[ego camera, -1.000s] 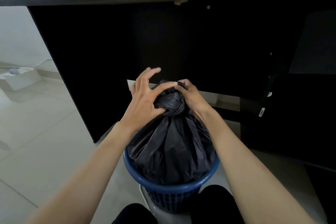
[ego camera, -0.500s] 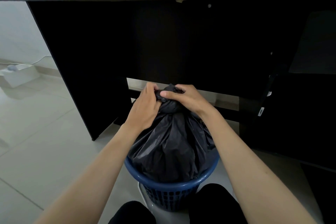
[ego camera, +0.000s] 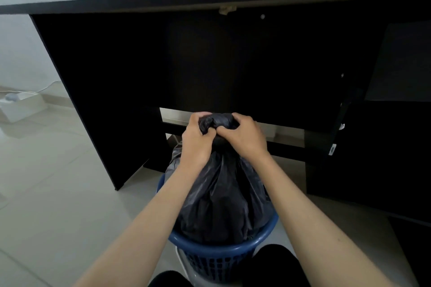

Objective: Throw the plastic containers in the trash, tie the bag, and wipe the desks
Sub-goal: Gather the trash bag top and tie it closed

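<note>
A full black trash bag (ego camera: 221, 198) stands in a blue mesh bin (ego camera: 217, 254) on the floor in front of me. Its top is bunched into a twisted knot (ego camera: 215, 121). My left hand (ego camera: 194, 141) grips the left side of that knot with curled fingers. My right hand (ego camera: 245, 136) grips the right side, thumb and fingers pinching the plastic. The two hands touch at the neck of the bag. No plastic containers are in sight; the bag hides its contents.
A black desk (ego camera: 210, 0) with dark side panels spans the view above and behind the bin. A dark cabinet (ego camera: 377, 158) stands at the right. At the far left, a white box (ego camera: 21, 107) with a cable lies on the pale tiled floor (ego camera: 53, 193).
My left hand, spread over the bag top a second ago, has curled round the knot. Both hands have drawn together and lifted the bunched top slightly.
</note>
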